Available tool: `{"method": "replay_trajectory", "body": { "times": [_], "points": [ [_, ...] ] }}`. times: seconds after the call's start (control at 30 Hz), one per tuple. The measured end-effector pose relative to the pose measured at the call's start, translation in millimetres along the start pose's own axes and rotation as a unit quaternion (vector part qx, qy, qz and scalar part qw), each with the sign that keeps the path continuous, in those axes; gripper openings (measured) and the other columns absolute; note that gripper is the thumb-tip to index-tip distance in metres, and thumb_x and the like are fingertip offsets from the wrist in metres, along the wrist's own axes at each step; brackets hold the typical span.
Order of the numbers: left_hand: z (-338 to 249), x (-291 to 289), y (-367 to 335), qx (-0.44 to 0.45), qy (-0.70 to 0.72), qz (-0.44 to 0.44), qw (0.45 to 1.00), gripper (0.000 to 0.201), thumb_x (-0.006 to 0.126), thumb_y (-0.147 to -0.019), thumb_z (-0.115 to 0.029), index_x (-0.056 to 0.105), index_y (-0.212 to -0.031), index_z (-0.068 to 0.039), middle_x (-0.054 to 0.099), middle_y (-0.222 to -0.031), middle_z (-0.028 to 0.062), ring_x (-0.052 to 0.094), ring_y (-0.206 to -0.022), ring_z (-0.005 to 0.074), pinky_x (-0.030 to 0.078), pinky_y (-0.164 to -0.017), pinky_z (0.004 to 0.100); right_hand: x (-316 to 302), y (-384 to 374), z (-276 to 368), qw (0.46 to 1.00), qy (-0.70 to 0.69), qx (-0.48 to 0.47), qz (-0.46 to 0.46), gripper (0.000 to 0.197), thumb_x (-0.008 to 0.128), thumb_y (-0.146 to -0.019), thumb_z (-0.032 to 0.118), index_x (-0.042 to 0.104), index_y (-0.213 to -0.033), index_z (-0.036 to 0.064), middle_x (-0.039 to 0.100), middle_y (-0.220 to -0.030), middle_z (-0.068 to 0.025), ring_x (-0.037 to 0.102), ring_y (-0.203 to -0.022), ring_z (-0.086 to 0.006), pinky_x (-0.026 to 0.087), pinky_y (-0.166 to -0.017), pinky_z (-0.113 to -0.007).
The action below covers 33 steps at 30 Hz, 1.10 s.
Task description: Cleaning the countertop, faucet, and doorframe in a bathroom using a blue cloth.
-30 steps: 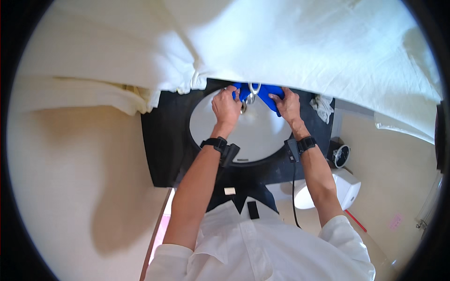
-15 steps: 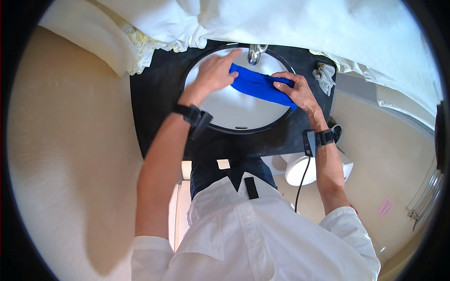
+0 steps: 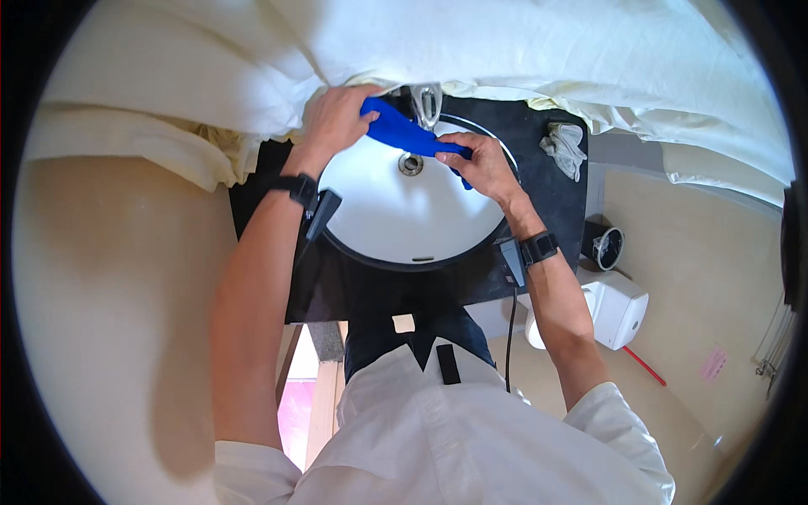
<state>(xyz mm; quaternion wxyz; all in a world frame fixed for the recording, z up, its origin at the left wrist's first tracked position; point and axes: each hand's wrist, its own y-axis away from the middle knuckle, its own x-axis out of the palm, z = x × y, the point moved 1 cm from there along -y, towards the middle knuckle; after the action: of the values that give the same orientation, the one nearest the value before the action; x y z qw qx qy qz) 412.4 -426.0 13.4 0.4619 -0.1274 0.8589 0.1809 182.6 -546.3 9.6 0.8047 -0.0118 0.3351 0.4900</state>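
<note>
A strip of blue cloth (image 3: 400, 130) stretches slantwise between my two hands above the far part of a white oval sink (image 3: 412, 223). My left hand (image 3: 335, 122) is closed on its left end near the sink's far left rim, with the fingertips partly against the pale curtain. The right end is pinched between the thumb and fingers of my right hand (image 3: 484, 168), and a short blue tail hangs below them. Just behind the cloth stands a metal faucet (image 3: 427, 108); the cloth's edge overlaps its lower part in view. The round drain (image 3: 411, 164) shows under the cloth.
A black countertop (image 3: 383, 295) surrounds the sink, with a crumpled greyish cloth (image 3: 563, 150) at its right. Pale curtain fabric (image 3: 505, 50) hangs along the back. A dark bin (image 3: 608, 248) and white toilet (image 3: 623, 307) stand to the right. A cable (image 3: 511, 345) trails from my right wrist device.
Both hands have moved left and farther back with the blue cloth, towards the faucet and curtain. The cloth looks narrower and more bunched, and the drain has come into sight. The view has shifted.
</note>
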Motion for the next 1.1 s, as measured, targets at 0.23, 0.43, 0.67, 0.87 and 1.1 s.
{"method": "replay_trajectory", "body": {
  "times": [0.23,0.43,0.67,0.87,1.1],
  "points": [
    [1,36,11,0.040,0.032,-0.292,0.955,0.019,0.069,-0.083,-0.015,0.066,-0.101,-0.011,0.065,-0.095,0.0122,0.063,-0.082,0.0344,0.051,-0.071,0.0416,-4,-45,-14,0.955,0.159,-0.167,-0.189,0.028,0.073,-0.079,0.018,0.070,-0.106,0.0175,0.056,-0.077,-0.0094,0.062,-0.068,-0.0269,0.049,-0.059,-0.038],
    [-26,73,-7,-0.019,0.026,-0.236,0.971,0.011,0.067,-0.081,-0.010,0.069,-0.092,-0.009,0.062,-0.084,0.0167,0.061,-0.077,0.0382,0.049,-0.067,0.0457,-1,-46,-52,0.933,0.293,-0.098,-0.185,0.028,0.067,-0.082,0.023,0.070,-0.110,0.0231,0.061,-0.082,-0.0100,0.065,-0.066,-0.0291,0.052,-0.055,-0.041],
    [-29,98,17,-0.033,0.007,-0.186,0.982,0.010,0.065,-0.077,-0.003,0.067,-0.086,-0.006,0.061,-0.084,0.0162,0.062,-0.076,0.0392,0.049,-0.068,0.0475,58,-1,-29,0.963,0.092,-0.008,-0.251,0.037,0.066,-0.079,0.017,0.067,-0.116,0.0191,0.061,-0.078,-0.0120,0.064,-0.066,-0.0322,0.052,-0.057,-0.042],
    [-4,120,43,-0.111,-0.062,-0.099,0.987,0.014,0.066,-0.081,-0.010,0.070,-0.093,-0.006,0.067,-0.082,0.0172,0.065,-0.077,0.0375,0.051,-0.070,0.0441,39,-5,-20,0.954,0.152,-0.115,-0.233,0.050,0.067,-0.070,0.007,0.065,-0.118,0.0206,0.058,-0.081,-0.0107,0.063,-0.064,-0.0313,0.052,-0.058,-0.043],
    [-15,142,55,-0.078,0.059,-0.074,0.992,0.018,0.073,-0.079,-0.017,0.070,-0.091,-0.005,0.068,-0.081,0.0141,0.066,-0.075,0.0308,0.053,-0.070,0.0396,58,43,-124,0.980,0.084,0.181,-0.029,0.028,0.067,-0.082,0.023,0.070,-0.109,0.0202,0.070,-0.096,-0.0133,0.065,-0.094,-0.0343,0.052,-0.083,-0.045]
  ]
}}
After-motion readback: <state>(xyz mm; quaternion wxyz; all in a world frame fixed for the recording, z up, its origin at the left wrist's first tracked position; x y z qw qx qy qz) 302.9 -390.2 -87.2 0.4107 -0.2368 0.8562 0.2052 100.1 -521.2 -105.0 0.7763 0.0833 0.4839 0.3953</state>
